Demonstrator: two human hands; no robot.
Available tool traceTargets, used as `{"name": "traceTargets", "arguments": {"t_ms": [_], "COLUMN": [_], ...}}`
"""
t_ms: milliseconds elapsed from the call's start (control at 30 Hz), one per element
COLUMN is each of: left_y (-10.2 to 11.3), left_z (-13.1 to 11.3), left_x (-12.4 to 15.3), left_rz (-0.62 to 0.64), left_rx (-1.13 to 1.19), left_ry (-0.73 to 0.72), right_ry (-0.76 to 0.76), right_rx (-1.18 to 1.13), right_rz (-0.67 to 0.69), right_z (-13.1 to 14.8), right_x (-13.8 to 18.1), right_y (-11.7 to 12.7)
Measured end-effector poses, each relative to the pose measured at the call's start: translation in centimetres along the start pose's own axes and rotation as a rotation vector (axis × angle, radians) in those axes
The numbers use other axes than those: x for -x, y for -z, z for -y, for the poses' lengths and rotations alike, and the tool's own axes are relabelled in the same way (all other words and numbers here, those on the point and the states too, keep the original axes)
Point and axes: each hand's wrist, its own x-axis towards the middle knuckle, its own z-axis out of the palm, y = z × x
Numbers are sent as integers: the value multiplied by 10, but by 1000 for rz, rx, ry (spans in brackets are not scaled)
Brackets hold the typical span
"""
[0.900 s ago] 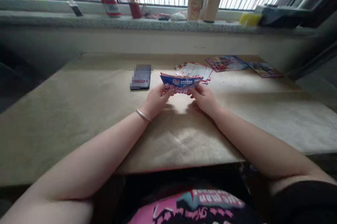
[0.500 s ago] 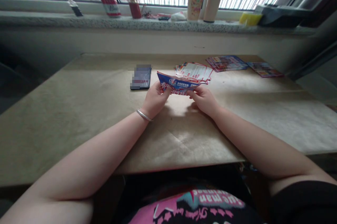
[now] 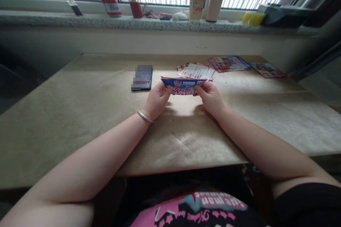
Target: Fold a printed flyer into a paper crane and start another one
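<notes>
A folded blue-and-red printed leaflet (image 3: 183,85) is held above the table, tilted so its printed face shows. My left hand (image 3: 159,96) pinches its left end, thumb in front; a silver bangle circles that wrist. At the right end, my right hand (image 3: 209,95) grips the leaflet between thumb and fingers. Just behind it lies a loose pile of white-and-red printed sheets (image 3: 195,70), partly hidden by the leaflet. To the left of the leaflet, a dark phone (image 3: 143,77) rests flat on the table.
A stack of colourful leaflets (image 3: 230,63) and another leaflet pile (image 3: 268,70) lie at the table's (image 3: 80,113) back right. On the stone sill (image 3: 165,23) stand a red can (image 3: 109,1), a red bottle (image 3: 136,8), a patterned cup (image 3: 198,1) and a yellow object (image 3: 253,18).
The leaflet has levelled out and now looks more tightly folded, its top edge straighter. My right hand has shifted slightly right and up along its end; my left hand has barely moved.
</notes>
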Motion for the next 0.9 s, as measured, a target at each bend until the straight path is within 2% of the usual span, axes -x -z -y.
{"name": "traceTargets", "arguments": {"t_ms": [100, 200, 333, 467, 567, 700, 800, 900], "left_y": [0, -2, -7, -10, -9, -7, -7, -7], "left_z": [-1, -6, -8, -7, -9, -13, -12, -7], "left_x": [2, 4, 4, 1, 1, 3, 4, 2], "left_rz": [-9, 49, 127, 75, 51, 115, 136, 91], "left_rx": [-88, -164, -32, 136, 158, 158, 141, 128], "left_ry": [-17, -4, 32, 53, 94, 141, 125, 109], "right_ry": [8, 21, -13, -77, -95, -102, -121, -136], "right_rx": [6, 32, -4, -92, -98, -41, -33, -59], "right_rz": [32, 72, 125, 98, 101, 148, 152, 113], "right_z": [1, 1, 2, 5, 7, 10, 11, 10], "right_x": [0, 2, 3, 2, 2, 5, 6, 5], "right_y": [-1, -3, -5, -5, -6, -7, -8, -7]}}
